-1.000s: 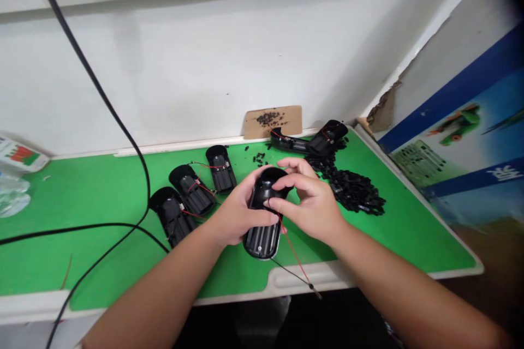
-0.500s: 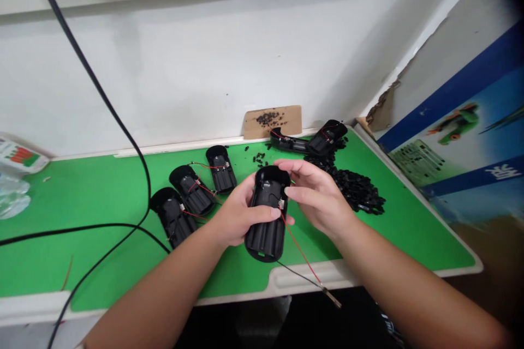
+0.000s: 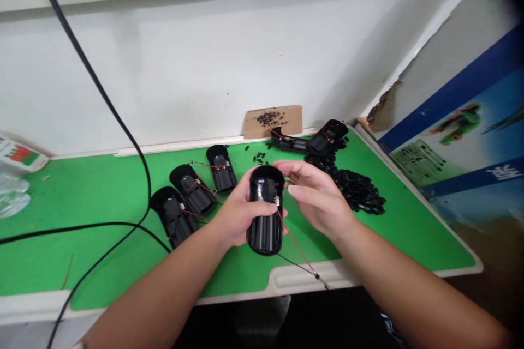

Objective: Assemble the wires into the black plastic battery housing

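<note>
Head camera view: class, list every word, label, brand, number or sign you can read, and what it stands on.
White characters on the blue band of the poster: too blurred to read.
Small print on the green panel: too small to read.
Printed packet: unreadable.

left hand (image 3: 233, 217) grips, right hand (image 3: 320, 194) hovers open.

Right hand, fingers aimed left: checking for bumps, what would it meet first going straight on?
The right hand would likely meet the black plastic casing first, held in the left hand, just beyond its fingertips; depth is unclear.
</note>
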The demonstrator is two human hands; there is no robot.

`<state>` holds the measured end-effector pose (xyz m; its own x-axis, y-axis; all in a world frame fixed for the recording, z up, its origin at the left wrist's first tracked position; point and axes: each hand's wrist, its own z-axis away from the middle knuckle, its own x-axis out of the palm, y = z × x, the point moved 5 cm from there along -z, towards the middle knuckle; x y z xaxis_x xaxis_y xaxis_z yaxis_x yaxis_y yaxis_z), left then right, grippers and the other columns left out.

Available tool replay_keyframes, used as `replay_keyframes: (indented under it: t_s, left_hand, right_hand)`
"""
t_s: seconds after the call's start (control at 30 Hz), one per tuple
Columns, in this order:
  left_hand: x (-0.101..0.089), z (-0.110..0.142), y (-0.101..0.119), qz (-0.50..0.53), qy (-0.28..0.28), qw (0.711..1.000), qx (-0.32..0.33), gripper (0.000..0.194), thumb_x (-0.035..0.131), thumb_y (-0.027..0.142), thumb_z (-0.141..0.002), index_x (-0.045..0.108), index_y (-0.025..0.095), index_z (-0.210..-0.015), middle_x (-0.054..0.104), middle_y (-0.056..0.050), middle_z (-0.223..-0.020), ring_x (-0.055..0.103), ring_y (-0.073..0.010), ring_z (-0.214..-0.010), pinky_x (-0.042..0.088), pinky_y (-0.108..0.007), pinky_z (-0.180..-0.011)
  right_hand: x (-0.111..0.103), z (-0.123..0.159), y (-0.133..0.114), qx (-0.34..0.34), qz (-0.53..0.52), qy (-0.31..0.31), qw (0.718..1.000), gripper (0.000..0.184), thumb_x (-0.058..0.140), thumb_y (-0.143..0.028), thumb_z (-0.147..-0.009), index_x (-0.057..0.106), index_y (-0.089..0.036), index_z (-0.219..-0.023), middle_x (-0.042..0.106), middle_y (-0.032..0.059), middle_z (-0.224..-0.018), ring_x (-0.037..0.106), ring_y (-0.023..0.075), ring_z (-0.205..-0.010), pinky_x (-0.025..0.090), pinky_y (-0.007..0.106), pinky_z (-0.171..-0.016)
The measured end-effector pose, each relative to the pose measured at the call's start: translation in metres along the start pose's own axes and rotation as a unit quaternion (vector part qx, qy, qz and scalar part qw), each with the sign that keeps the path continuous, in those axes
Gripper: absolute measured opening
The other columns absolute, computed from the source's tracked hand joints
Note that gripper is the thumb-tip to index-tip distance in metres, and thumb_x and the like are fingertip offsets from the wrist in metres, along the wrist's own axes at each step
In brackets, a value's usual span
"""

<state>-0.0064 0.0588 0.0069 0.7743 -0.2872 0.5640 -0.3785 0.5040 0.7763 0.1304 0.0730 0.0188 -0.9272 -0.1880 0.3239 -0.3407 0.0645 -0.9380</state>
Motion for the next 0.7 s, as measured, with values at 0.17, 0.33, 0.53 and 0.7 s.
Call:
replay_keyframes:
  t_s: [0.17, 0.33, 0.53, 0.7]
  left_hand:
    - [-0.002, 0.0, 0.002, 0.008, 0.019, 1.0, 0.001, 0.082, 0.075, 0.006, -0.062, 0.038, 0.031, -0.131, 0.066, -0.001, -0.086, 0.069, -0.02, -0.069, 0.063, -0.039, -0.057]
    - [-0.004, -0.001, 0.005, 0.011, 0.031, 0.999, 0.022, 0.084, 0.073, 0.004, -0.061, 0.038, 0.032, -0.132, 0.066, -0.002, -0.09, 0.068, -0.0192, -0.067, 0.062, -0.036, -0.054]
    - [-0.005, 0.0, 0.007, 0.007, 0.037, 0.999, 0.024, 0.081, 0.073, 0.006, -0.063, 0.038, 0.033, -0.131, 0.066, -0.001, -0.089, 0.068, -0.0197, -0.071, 0.062, -0.037, -0.056]
    - [-0.003, 0.002, 0.011, 0.059, 0.011, 0.998, 0.004, 0.057, 0.066, 0.019, -0.073, 0.044, 0.029, -0.124, 0.066, -0.004, -0.09, 0.07, -0.0237, -0.079, 0.063, -0.043, -0.064]
  right_hand:
    - [-0.001, 0.0, 0.002, -0.009, -0.025, -0.015, 1.0, 0.033, 0.081, -0.035, -0.072, 0.073, -0.026, -0.102, 0.067, 0.0053, -0.11, 0.06, 0.0229, -0.106, 0.052, 0.038, -0.09]
    - [-0.001, 0.0, 0.004, -0.012, -0.026, -0.023, 0.999, 0.032, 0.081, -0.033, -0.073, 0.073, -0.025, -0.103, 0.067, 0.0058, -0.112, 0.059, 0.0226, -0.107, 0.051, 0.037, -0.09]
    - [-0.001, -0.001, 0.006, 0.002, -0.031, -0.021, 0.999, 0.033, 0.08, -0.031, -0.072, 0.073, -0.024, -0.103, 0.067, 0.0064, -0.113, 0.059, 0.0226, -0.107, 0.051, 0.036, -0.088]
    - [-0.003, -0.002, 0.008, 0.03, -0.038, -0.001, 0.999, 0.032, 0.076, -0.032, -0.072, 0.072, -0.022, -0.102, 0.067, 0.0073, -0.11, 0.059, 0.023, -0.103, 0.05, 0.039, -0.088]
